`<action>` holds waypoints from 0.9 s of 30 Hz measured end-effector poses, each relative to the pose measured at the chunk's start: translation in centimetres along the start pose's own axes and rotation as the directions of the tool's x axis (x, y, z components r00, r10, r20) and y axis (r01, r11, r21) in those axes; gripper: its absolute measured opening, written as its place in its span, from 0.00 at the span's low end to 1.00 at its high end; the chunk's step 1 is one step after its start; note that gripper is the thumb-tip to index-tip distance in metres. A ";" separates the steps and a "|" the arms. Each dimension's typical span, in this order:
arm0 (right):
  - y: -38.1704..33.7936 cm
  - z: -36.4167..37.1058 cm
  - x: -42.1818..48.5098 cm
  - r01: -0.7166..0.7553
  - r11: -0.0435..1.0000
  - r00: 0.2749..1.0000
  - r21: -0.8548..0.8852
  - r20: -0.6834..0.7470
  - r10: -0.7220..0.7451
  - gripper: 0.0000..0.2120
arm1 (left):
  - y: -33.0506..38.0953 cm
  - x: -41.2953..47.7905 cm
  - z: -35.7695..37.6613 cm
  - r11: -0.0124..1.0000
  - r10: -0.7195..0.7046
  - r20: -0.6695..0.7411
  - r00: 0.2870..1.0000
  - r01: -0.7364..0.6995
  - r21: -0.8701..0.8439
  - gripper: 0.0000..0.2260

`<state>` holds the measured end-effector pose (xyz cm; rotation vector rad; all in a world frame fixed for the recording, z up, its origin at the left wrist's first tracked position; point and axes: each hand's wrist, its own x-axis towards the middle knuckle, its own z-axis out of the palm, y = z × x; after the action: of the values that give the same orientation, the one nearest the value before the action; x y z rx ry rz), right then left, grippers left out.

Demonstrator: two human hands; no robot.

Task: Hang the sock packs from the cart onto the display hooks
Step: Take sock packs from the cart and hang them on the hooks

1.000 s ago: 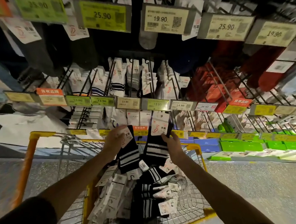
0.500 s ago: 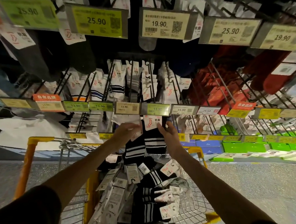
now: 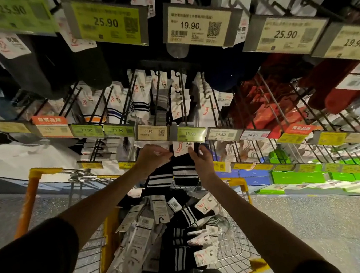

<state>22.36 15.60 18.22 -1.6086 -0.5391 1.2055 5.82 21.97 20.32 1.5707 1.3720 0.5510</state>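
Fingers of the left hand (image 3: 152, 155) pinched on the card header of a black striped sock pack (image 3: 160, 178); fingers of the right hand (image 3: 201, 160) gripping a second black striped sock pack (image 3: 184, 171) by its white header card (image 3: 181, 147). Both packs raised just under the 13.90 price tag (image 3: 190, 133), at the tip of a display hook (image 3: 183, 105). Below, more sock packs (image 3: 180, 242) heaped in the wire cart (image 3: 236, 256) with yellow frame.

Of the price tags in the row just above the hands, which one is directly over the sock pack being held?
The green 13.90 tag, right above the white card of the black striped sock pack. Its neighbours are a beige 13.90 tag and a 14.90 tag.
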 end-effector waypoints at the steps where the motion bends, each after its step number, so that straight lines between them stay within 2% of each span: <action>1: -0.2 0.2 0.1 0.010 1.000 1.000 -0.006 -0.002 -0.010 0.06 | -0.2 0.3 0.0 1.000 -0.013 -0.008 1.000 0.013 0.018 0.07; 4: -1.0 0.6 0.8 0.035 0.999 0.999 -0.005 -0.030 -0.035 0.05 | -0.2 1.1 0.0 0.998 -0.053 -0.034 0.998 0.052 -0.029 0.07; 7: -1.5 1.3 2.0 -0.011 1.000 0.997 0.000 -0.080 0.011 0.08 | -0.2 1.8 0.0 0.989 -0.129 -0.058 0.990 0.124 -0.074 0.08; 9: -1.9 1.6 3.0 -0.023 1.000 0.994 -0.017 -0.107 0.021 0.08 | -0.4 2.1 0.0 0.979 -0.166 -0.046 0.985 0.160 -0.127 0.13; 11: -2.3 1.4 3.8 -0.062 0.997 0.995 -0.041 -0.076 0.059 0.09 | -0.8 2.4 0.0 0.975 -0.171 -0.036 0.985 0.163 -0.152 0.18; 13: -2.5 1.4 4.6 -0.176 0.980 0.984 -0.093 -0.045 0.173 0.10 | -1.0 2.7 0.1 0.988 -0.145 -0.015 0.989 0.143 -0.061 0.14; 14: -2.4 1.5 4.9 -0.187 0.979 0.982 -0.081 -0.045 0.184 0.09 | -1.1 2.8 0.1 0.990 -0.142 -0.014 0.990 0.142 -0.013 0.12; 15: -2.4 1.6 5.3 -0.161 0.981 0.986 -0.105 -0.060 0.156 0.08 | -1.3 3.0 0.1 0.991 -0.135 -0.021 0.991 0.135 0.009 0.12; 17: -2.3 1.9 6.1 -0.063 0.963 0.992 -0.263 -0.122 0.032 0.15 | -1.6 3.2 0.0 0.991 -0.126 -0.014 0.992 0.126 0.047 0.13; 20: -2.8 2.2 6.3 -0.042 0.974 0.991 -0.222 -0.131 0.012 0.19 | -2.0 3.2 -0.1 0.985 -0.104 0.067 0.992 0.093 0.146 0.15; 23: -3.1 2.0 5.8 -0.138 0.967 0.984 -0.216 -0.145 0.108 0.18 | -1.9 3.1 0.0 0.986 -0.076 0.077 0.994 0.063 0.153 0.15; 25: -2.9 1.5 5.5 -0.176 0.972 0.984 -0.157 -0.070 0.167 0.18 | -1.8 3.1 0.2 0.993 -0.067 0.107 0.992 0.055 0.108 0.13; 27: -2.1 1.0 4.9 -0.177 0.967 0.984 -0.183 -0.068 0.167 0.16 | -1.5 2.6 0.5 0.997 -0.045 0.156 0.987 0.035 0.068 0.10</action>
<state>23.93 20.82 17.99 -1.8754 -0.5001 1.2663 6.14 24.10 18.23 1.5999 1.3099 0.3525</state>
